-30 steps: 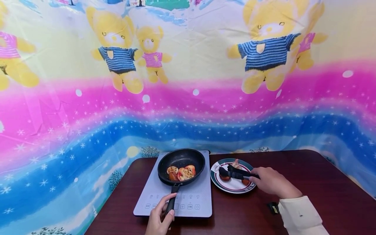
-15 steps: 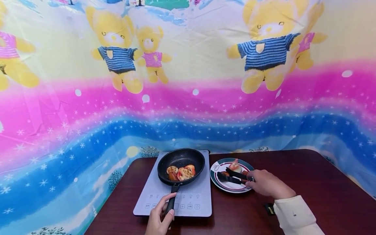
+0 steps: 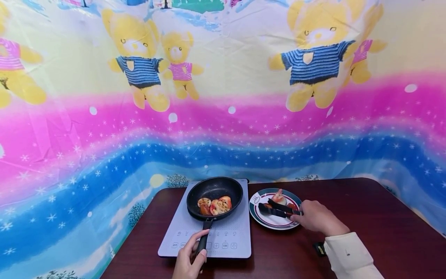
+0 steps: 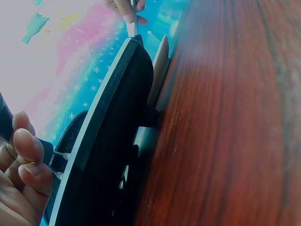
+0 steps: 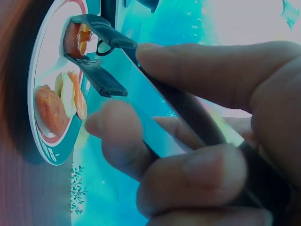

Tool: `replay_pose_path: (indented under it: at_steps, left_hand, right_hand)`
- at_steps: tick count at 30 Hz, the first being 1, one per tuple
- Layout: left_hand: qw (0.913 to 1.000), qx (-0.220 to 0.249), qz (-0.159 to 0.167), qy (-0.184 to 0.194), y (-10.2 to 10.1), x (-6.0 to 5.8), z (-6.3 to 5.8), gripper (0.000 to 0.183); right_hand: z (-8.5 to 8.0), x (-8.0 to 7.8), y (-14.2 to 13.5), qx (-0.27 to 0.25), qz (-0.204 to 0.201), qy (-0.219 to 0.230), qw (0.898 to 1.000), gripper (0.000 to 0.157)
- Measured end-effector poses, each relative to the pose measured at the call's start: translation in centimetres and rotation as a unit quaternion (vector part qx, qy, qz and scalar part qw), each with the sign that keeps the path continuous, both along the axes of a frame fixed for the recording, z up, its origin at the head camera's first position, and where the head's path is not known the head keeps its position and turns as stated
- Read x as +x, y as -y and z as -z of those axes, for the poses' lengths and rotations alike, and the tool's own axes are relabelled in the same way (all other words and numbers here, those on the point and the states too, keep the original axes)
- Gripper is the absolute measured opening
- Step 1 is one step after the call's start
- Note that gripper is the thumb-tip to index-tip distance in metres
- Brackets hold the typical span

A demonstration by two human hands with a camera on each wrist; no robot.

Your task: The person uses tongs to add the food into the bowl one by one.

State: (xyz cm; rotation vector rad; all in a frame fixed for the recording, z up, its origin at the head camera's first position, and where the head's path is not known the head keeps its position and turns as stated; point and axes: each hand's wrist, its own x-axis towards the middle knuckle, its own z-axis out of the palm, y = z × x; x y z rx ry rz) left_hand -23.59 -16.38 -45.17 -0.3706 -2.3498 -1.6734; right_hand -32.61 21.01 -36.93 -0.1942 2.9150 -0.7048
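Note:
My left hand grips the black handle of a frying pan. In the pan lie lotus root slices and reddish pieces. My right hand holds black-tipped tongs over a green-rimmed plate. In the right wrist view, the spread tips of the tongs stand around a glossy reddish-brown food piece on the plate. Beside it lie an orange-brown piece and a pale, orange-edged piece. A shrimp sits behind the tongs in the head view.
The pan rests on a flat white induction cooktop with touch buttons along its front. Plate and cooktop stand side by side on a dark reddish wooden table. A bear-print cloth hangs behind the table's far edge.
My right hand has shifted slightly left and toward me, and the tongs' tips have spread apart, uncovering more of the shrimp. My left hand and the pan have stayed put.

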Motion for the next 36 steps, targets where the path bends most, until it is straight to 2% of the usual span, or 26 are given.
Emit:
replay_pose_path:
  at_steps: [8,15,19,24,28,36]
  left_hand:
    - [0.9998,-0.003,0.008,0.016,0.2,0.0,0.0,0.044]
    - [1.0,-0.002,0.006,0.008,0.2,0.0,0.1,0.044]
    - [1.0,-0.004,0.005,0.007,0.2,0.0,0.0,0.044]
    - [0.9999,0.0,0.0,-0.012,0.0,0.0,0.2,0.043]
    - [0.9998,0.001,-0.002,-0.021,0.0,0.0,0.2,0.043]
    - [1.0,-0.006,0.003,-0.001,0.1,0.0,0.1,0.043]
  right_hand:
    - [0.0,0.1,0.0,-0.001,-0.014,-0.031,0.999,0.027]
    - [0.0,0.2,0.1,-0.005,-0.009,-0.042,0.999,0.035]
    - [0.0,0.1,-0.1,-0.013,-0.007,-0.042,0.999,0.036]
    - [-0.2,0.3,-0.2,-0.026,-0.007,-0.048,0.998,0.034]
    - [-0.6,0.5,-0.3,-0.04,-0.012,-0.07,0.997,0.029]
    - [-1.1,0.4,0.2,-0.061,-0.003,-0.11,0.992,0.032]
